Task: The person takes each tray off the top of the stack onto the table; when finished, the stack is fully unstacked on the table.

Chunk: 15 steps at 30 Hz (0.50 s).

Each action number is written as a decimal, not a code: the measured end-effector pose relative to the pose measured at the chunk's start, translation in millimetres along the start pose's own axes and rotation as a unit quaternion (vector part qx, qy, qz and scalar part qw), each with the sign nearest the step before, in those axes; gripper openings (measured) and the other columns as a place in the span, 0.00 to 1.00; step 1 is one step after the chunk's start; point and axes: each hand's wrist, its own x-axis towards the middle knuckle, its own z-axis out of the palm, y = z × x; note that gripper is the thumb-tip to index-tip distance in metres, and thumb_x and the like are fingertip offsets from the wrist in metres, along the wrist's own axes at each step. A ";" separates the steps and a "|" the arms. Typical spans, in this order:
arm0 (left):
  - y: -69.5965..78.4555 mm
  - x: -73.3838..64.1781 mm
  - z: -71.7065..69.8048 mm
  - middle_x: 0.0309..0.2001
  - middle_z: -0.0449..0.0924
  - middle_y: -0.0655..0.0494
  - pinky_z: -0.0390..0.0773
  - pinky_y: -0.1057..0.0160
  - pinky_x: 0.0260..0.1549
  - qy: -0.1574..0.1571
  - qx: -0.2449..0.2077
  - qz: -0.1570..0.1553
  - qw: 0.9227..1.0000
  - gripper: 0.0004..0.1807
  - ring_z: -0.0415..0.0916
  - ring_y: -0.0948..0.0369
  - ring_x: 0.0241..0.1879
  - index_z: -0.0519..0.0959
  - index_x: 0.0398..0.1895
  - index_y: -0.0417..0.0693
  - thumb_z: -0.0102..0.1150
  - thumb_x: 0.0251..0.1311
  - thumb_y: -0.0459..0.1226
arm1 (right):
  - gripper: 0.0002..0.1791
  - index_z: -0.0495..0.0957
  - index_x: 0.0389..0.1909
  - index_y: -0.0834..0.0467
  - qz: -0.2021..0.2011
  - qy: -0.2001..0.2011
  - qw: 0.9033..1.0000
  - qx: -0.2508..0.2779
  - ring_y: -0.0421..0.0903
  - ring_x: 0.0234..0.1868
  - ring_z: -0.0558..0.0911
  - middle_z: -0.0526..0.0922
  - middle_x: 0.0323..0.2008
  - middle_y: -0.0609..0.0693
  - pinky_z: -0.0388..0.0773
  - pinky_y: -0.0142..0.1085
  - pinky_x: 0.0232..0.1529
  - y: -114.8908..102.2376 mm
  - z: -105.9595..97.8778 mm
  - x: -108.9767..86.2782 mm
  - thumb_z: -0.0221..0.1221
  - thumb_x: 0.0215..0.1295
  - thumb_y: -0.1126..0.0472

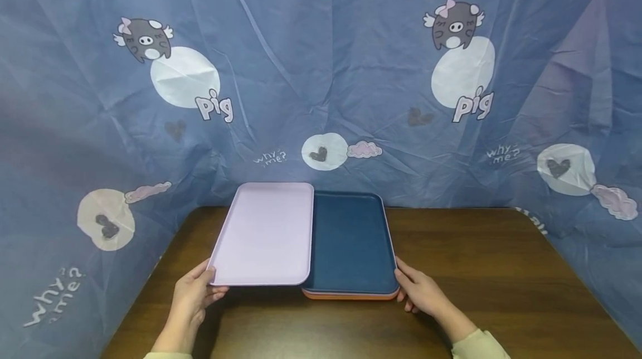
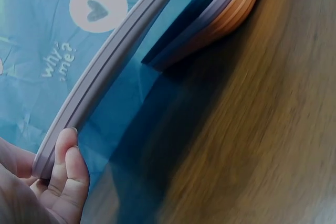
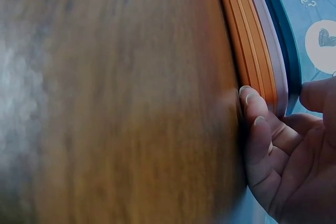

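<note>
Near its front left corner, a pale lavender tray (image 1: 266, 233) is gripped by my left hand (image 1: 189, 295), thumb on the rim and fingers underneath. In the left wrist view, that lavender tray (image 2: 100, 77) is raised above the table and tilted. To its right lies a stack of trays: a dark blue tray (image 1: 351, 242) on top, a lavender tray (image 3: 270, 40) beneath, and orange trays (image 3: 247, 35) at the bottom. The raised tray overlaps the stack's left edge in the head view. My right hand (image 1: 421, 290) holds the stack's front right corner, thumb at the blue rim and fingers curled at the orange edges.
The trays are over a brown wood-grain table (image 1: 491, 270). Behind and around it hangs a blue cloth (image 1: 321, 69) printed with pigs, hearts and words. The cloth meets the table's back edge close behind the trays.
</note>
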 end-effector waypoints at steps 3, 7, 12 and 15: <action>1.3 2.2 -6.6 0.23 0.82 0.63 0.86 0.73 0.23 0.004 0.004 -0.003 1.000 0.31 0.83 0.69 0.18 0.53 0.80 0.29 0.42 0.78 0.32 | 0.32 0.58 0.81 0.59 0.001 -0.004 1.000 -0.001 0.43 0.17 0.78 0.81 0.23 0.50 0.80 0.38 0.18 -1.2 -0.2 0.1 0.48 0.83 0.51; 1.3 3.9 -15.3 0.24 0.82 0.63 0.87 0.72 0.24 0.005 0.007 -0.003 1.000 0.32 0.83 0.69 0.19 0.52 0.80 0.29 0.42 0.78 0.32 | 0.33 0.57 0.81 0.60 -0.006 -0.008 1.000 0.000 0.44 0.17 0.78 0.81 0.24 0.50 0.80 0.38 0.19 -2.9 -1.6 -0.4 0.49 0.83 0.51; 0.4 6.1 -25.7 0.24 0.82 0.63 0.87 0.72 0.25 0.012 0.014 -0.005 1.000 0.32 0.84 0.69 0.20 0.51 0.80 0.28 0.40 0.78 0.32 | 0.32 0.58 0.81 0.60 -0.004 -0.007 1.000 0.001 0.43 0.17 0.78 0.81 0.23 0.50 0.80 0.38 0.18 -3.0 -1.7 -1.1 0.49 0.83 0.51; -0.2 7.5 -31.1 0.24 0.81 0.63 0.87 0.71 0.25 0.017 0.018 -0.007 1.000 0.32 0.84 0.69 0.20 0.51 0.80 0.28 0.40 0.78 0.32 | 0.33 0.58 0.81 0.60 0.001 -0.006 1.000 -0.001 0.43 0.17 0.78 0.81 0.23 0.50 0.79 0.38 0.18 -2.5 -1.0 -1.1 0.49 0.82 0.51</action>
